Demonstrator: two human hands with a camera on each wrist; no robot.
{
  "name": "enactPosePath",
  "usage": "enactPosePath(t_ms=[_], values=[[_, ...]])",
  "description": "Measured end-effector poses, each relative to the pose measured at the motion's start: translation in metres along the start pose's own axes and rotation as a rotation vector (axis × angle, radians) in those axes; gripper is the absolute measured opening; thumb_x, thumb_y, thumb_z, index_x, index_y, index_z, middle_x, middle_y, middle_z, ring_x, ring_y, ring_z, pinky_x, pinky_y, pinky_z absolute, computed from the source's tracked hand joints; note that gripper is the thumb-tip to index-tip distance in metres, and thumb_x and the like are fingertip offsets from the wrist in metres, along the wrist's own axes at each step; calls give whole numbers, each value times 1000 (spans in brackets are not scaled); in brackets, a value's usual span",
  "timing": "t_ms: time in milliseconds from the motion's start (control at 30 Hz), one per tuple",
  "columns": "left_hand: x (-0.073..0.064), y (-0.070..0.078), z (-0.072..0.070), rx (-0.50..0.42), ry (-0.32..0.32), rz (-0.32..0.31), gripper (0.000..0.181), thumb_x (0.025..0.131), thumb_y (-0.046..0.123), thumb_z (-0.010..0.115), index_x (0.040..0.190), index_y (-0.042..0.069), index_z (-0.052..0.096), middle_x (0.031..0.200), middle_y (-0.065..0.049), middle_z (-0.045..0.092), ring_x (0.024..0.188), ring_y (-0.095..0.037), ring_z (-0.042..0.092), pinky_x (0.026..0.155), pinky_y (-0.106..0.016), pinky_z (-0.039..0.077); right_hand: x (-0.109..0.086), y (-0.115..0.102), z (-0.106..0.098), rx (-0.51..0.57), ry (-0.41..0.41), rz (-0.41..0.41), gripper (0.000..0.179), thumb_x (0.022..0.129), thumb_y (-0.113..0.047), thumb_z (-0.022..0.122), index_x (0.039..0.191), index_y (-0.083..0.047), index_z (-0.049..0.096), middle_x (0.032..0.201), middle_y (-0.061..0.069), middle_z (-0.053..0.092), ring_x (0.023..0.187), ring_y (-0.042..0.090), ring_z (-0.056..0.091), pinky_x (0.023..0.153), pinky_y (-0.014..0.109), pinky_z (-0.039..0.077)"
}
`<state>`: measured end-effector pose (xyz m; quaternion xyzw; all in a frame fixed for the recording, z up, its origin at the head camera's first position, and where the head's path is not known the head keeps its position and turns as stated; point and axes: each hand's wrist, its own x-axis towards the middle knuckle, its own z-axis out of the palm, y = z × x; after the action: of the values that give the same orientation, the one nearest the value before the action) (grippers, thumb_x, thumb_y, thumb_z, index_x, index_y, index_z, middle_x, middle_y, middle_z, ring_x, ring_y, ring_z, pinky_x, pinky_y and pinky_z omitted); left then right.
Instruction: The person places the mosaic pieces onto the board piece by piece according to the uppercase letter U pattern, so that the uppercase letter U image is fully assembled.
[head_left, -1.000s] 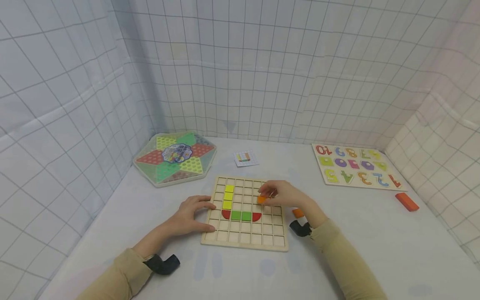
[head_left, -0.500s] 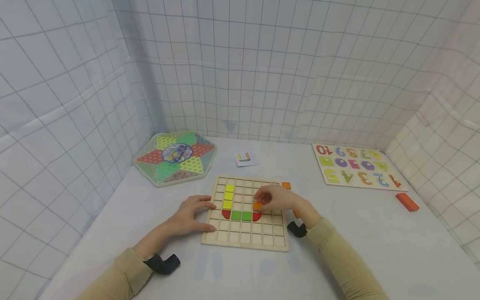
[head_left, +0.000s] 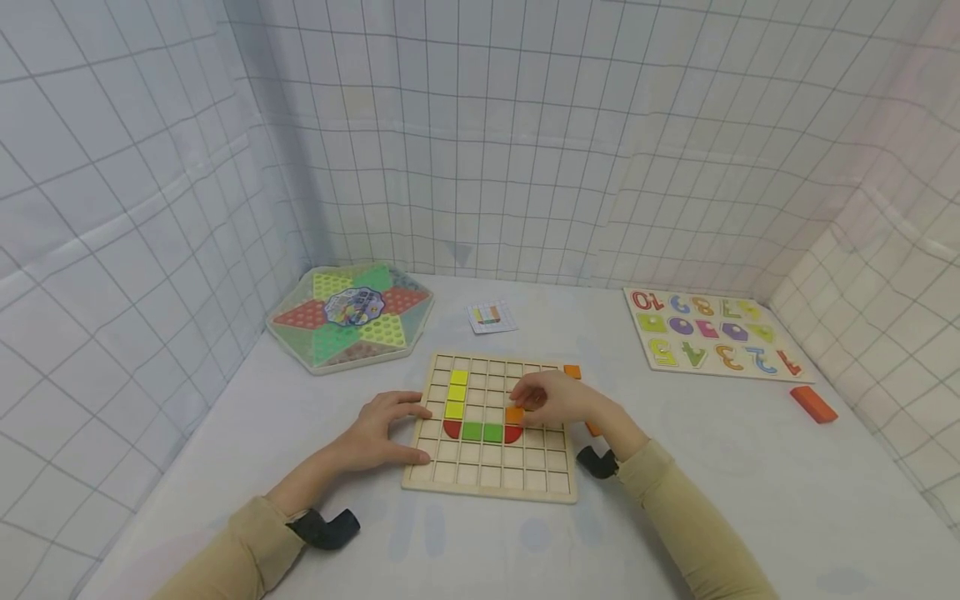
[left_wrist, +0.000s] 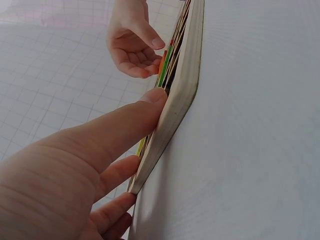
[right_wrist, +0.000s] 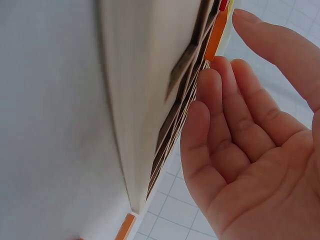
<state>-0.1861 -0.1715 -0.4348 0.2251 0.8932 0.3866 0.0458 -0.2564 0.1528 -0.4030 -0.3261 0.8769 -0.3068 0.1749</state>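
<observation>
A wooden grid board [head_left: 491,483] lies on the table. On it are a column of yellow tiles [head_left: 457,392], two green tiles [head_left: 482,432] and two rounded red tiles [head_left: 513,434]. An orange square tile [head_left: 514,415] sits just above the right red one. My right hand [head_left: 558,397] is over it, fingers loosely bent; in the right wrist view the thumb and fingertips stand apart beside the orange tile [right_wrist: 216,37]. My left hand [head_left: 378,432] rests spread along the board's left edge, thumb [left_wrist: 154,96] and fingertips on the rim.
Two more orange tiles lie beyond the board's right side, one by its top corner [head_left: 572,371], one near my right wrist [head_left: 595,428]. Behind are a small pattern card [head_left: 491,317], a hexagonal Chinese checkers set [head_left: 352,315], a number puzzle [head_left: 708,333] and a red-orange block [head_left: 813,404].
Held higher up the board a second ago, the orange tile has come down toward me to the spot above the right red tile. My right hand's grip has loosened; the left stays put.
</observation>
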Motion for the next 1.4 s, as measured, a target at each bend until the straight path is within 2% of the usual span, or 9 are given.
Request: enactPosePath(t_ms=[367,733,1133,1400], values=[[-1,-1,0,0,2,-3,58,69,45,80,118,17,64,140,-10,41,131,-35,27,102,-60,18,-3,-2,-2,21,-3,-40,25,81,-13,74,103,-9,64,93,-4,64,82,9,59,77,26,49],[0,-1,1,0,-3,-5,58,70,45,80,118,17,63,140,-10,41,132,-34,27,102,-59,18,-6,3,-4,41,8,-19,23,83,-13,72,104,-9,64,92,-4,63,84,10,59,78,27,49],[0,-1,1,8,-2,4,58,70,45,79,118,17,63,140,-10,41,132,-34,28,102,-59,18,-33,14,-26,-18,115,-49,28,84,-18,71,109,-6,63,96,0,65,88,12,59,83,31,49],[0,-4,1,3,1,14,59,70,47,79,118,17,63,140,-10,41,132,-34,27,102,-60,18,-57,25,-35,-7,182,10,32,83,-21,73,110,-5,63,98,3,64,88,16,59,82,36,49]])
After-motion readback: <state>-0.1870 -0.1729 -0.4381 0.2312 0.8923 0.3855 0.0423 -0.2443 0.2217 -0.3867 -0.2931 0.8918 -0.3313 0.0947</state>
